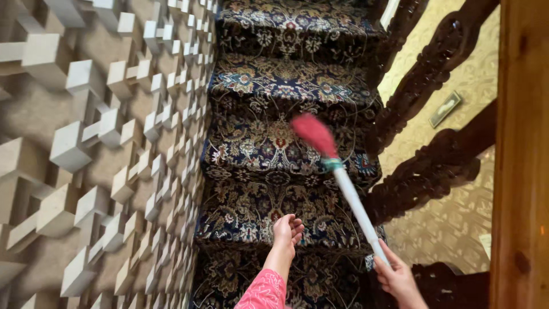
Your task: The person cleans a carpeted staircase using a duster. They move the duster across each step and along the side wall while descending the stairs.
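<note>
From my remote seat I see the right hand (397,279) wrapped around the lower end of a white-handled broom (354,203), the fingers (384,269) clenched on the shaft near the bottom edge of the view. The handle rises up and to the left from that grip, well away from the fingers, to a teal binding, and beyond it the red brush head (313,134) sits over the patterned stair carpet (274,86) (the head is smeared by blur, so I cannot tell whether its bristles touch the step).

The left hand (287,229) is out over a lower step, holding nothing, its fingers loosely curled and relaxed; it is apart from the broom handle, which passes to its right. A pink patterned sleeve (264,292) covers that forearm.

The right wrist is cut off by the bottom edge, and the very end of the handle is hidden inside the fist. To the left runs a wall of pale raised blocks (86,143); to the right, dark carved balusters (434,166) partly block the floor below, and a wooden post (523,154) fills the right edge.
</note>
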